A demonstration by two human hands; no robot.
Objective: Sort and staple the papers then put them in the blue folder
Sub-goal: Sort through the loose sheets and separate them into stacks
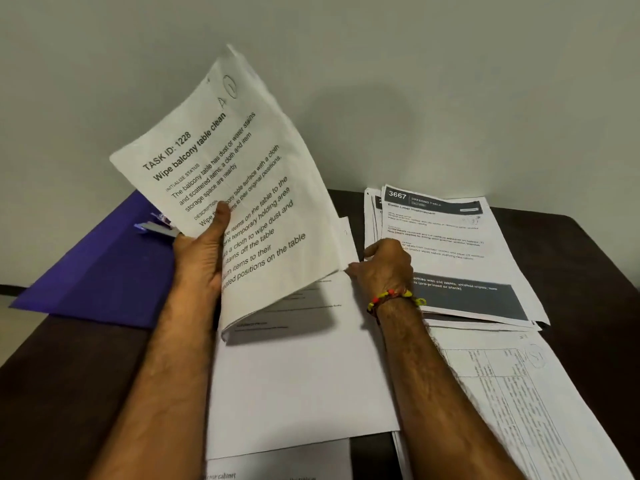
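Though partly hidden, papers between fingers.

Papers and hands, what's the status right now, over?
Left hand grips lifted sheaf. Right hand pinches its lower corner. Blue folder lies open, left. Nothing in the way.

Dark table, pale wall, beaded bracelet.

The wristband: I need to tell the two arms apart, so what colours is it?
Red, yellow and dark beads on the wristband, seen in the head view.
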